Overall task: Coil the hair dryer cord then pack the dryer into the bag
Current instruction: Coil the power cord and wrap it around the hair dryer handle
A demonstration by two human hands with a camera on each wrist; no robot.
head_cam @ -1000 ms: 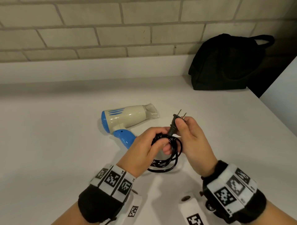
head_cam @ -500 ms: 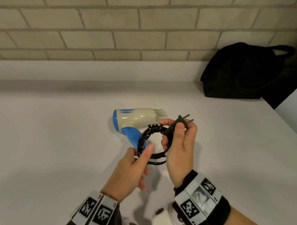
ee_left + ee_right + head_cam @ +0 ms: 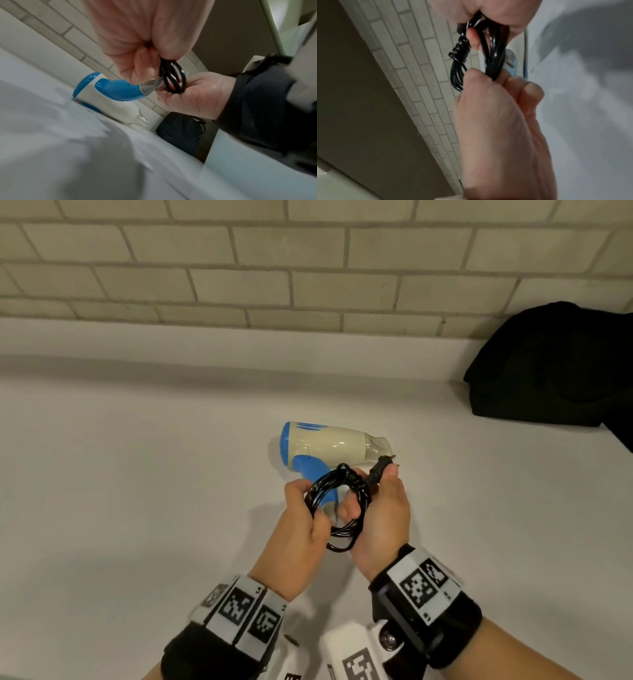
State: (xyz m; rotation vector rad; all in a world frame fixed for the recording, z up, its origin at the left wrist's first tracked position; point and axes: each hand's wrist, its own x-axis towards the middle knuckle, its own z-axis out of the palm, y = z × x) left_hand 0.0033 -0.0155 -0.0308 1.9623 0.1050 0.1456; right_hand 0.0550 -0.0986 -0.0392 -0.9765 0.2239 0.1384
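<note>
The hair dryer [image 3: 329, 445] has a cream body with a blue back and handle, and it lies on its side on the white counter [image 3: 137, 491]. Its black cord [image 3: 342, 498] is gathered into a small coil, with a few turns wrapped round the top. My left hand [image 3: 306, 505] grips the coil's left side. My right hand [image 3: 375, 491] holds the right side and pinches the plug [image 3: 380, 470] upward. In the left wrist view my left hand's fingers [image 3: 144, 65] pinch the loops of the cord [image 3: 173, 79] just past the dryer's handle [image 3: 120, 90]. The black bag [image 3: 555, 364] sits at the far right.
A brick-tiled wall [image 3: 308, 258] with a white ledge runs along the back of the counter. The counter's right edge drops off just beyond the bag. Both wrists wear bands with black-and-white markers.
Half a second ago my left hand only touched the coil with its fingers spread; now it grips the coil's left side. The coil sits over the dryer's handle, and the right hand still holds the plug.
</note>
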